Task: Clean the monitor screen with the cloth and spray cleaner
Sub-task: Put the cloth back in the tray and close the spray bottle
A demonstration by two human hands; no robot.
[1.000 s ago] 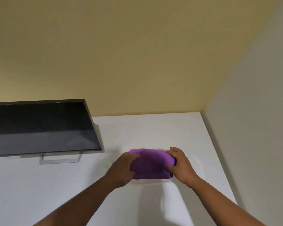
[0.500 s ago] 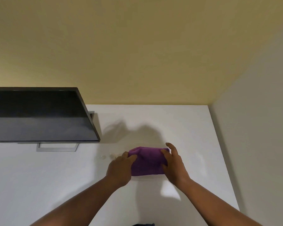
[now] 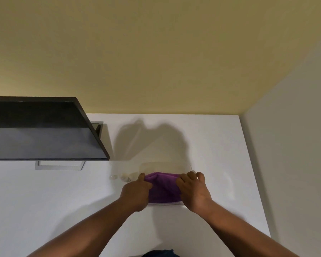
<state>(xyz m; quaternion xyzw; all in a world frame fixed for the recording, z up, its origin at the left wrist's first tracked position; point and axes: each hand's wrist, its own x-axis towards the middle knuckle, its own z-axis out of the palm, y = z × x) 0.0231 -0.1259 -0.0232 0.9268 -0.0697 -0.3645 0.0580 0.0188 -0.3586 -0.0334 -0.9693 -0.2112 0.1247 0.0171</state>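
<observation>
Both forearms reached out from the bottom of the view over the white desk, and the two hands met on a purple cloth lying towards the desk's right side. The left hand was closed over the cloth's left end, thumb up along its far edge; the right hand pinched the right end, fingers curled over the top. Held from both sides like that, the cloth was bunched between them, which looked to me like gathering or folding it into a pad fit for wiping. It seemed to rest on or in something clear and flat, perhaps a plastic sleeve or tray, whose faint outline showed just beyond the cloth; I could not tell which. A few small pale bits lay on the desk just left of the left hand. Farther back and well to the left stood the monitor, dark and switched off, on its grey stand, with the yellow wall behind. No spray cleaner was anywhere to be seen, so I judged the wiping had not yet begun.
</observation>
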